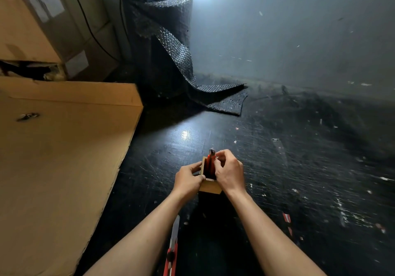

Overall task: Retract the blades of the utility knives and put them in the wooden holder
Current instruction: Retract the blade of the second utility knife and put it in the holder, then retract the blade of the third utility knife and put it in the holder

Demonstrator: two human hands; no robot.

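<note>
A small wooden holder point(210, 187) stands on the dark floor in the lower middle of the head view. A red utility knife point(210, 162) stands upright inside it, its dark tip poking above the rim. My left hand point(188, 179) grips the holder's left wall. My right hand point(228, 170) is closed around the knife at the holder's right side. A second red utility knife point(173, 245) lies on the floor between my forearms, its silver blade extended and pointing away from me.
A large cardboard sheet point(59, 158) leans at the left, with stacked boxes point(42, 25) behind it. A roll of dark bubble wrap point(162, 40) stands at the back, one end trailing over the floor. Scraps of paper litter the floor on the right.
</note>
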